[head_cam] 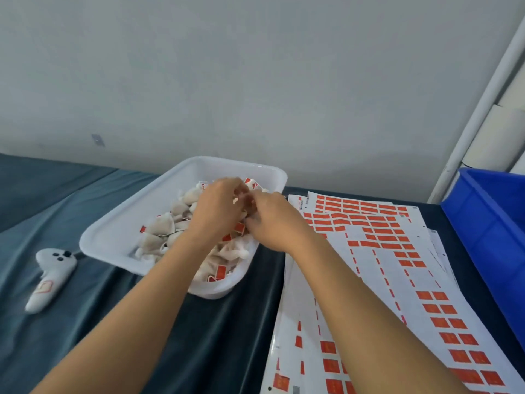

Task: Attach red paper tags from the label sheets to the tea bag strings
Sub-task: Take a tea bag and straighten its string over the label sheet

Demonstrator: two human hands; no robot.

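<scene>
Two bare forearms reach up from the near edge toward the middle of the scene. Both hands meet over the white tray (119, 223), which sits on the dark blue cloth (227, 336). The left hand (218, 206) comes in from the left and the right hand (270, 223) comes in from the right. Their fingertips touch or almost touch above the far right part of the tray.

Both hands have curled fingers that come together at one small spot. They seem to pinch something tiny there, most likely a tag and a string. It is too small and too blurry to say what each hand holds, or which hand has which part.

The tea bags (170, 223) lie in a heap in the tray, right under the hands. Some of them already carry red tags (220, 271), mostly at the near right side of the heap. The strings are too thin to follow, so nobody can tell which way they run.

The label sheets (426, 294) lie in a fanned pile to the right of the tray, stretching from near to far. Many red tags are still on them. The right hand is the nearer one to the sheets, so it is likely the one to fetch a new tag. The left hand is closer to the bulk of the heap.

A white controller (51, 277) lies on the cloth to the left. A blue bin (488, 223) is cut off at the right edge. The hands hide the tea bags beneath them.
</scene>
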